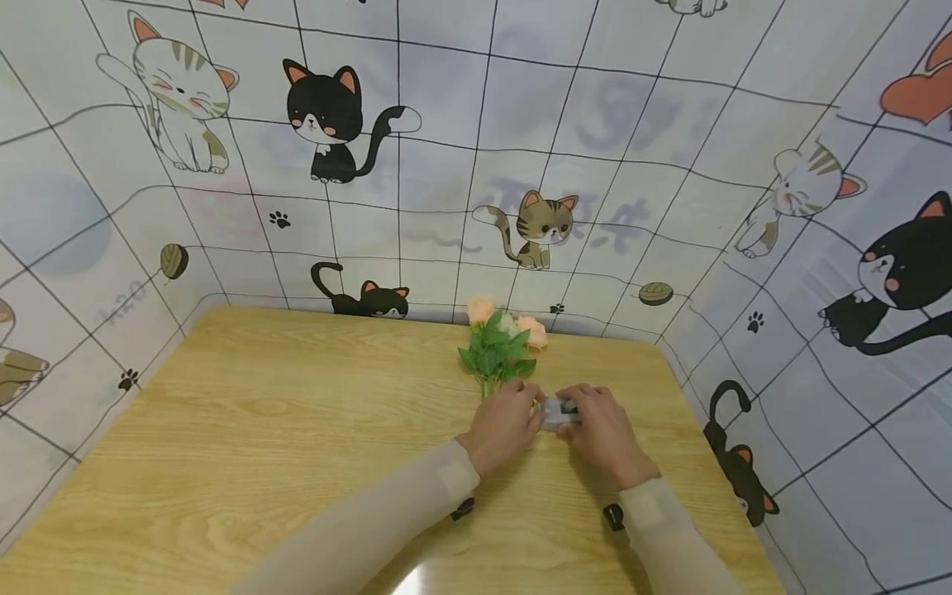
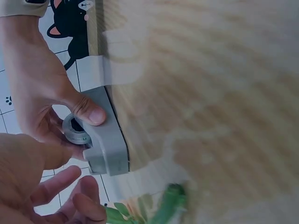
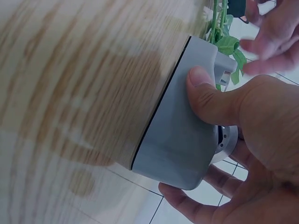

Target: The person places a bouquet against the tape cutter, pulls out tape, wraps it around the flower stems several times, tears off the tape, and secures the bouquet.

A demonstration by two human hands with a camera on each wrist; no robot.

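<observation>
A grey tape dispenser (image 1: 552, 412) stands on the table between the two hands. My right hand (image 1: 604, 430) grips it, the thumb (image 3: 203, 91) pressed along its side and the fingers around the far side. A roll of clear tape (image 2: 76, 129) sits in the dispenser. My left hand (image 1: 507, 423) hovers by the dispenser's cutter end, fingers loosely bent and apart, with nothing visible between them. Just beyond the left hand lies a bunch of flowers (image 1: 494, 351), peach and whitish blooms with green leaves, its stems partly hidden behind that hand.
The wood-grain table (image 1: 283, 413) reaches back to a wall covering (image 1: 439, 182) printed with cartoon cats and grid lines. A second printed wall (image 1: 803, 388) runs along the table's right edge. Dark wrist devices (image 1: 613, 517) hang under both sleeves.
</observation>
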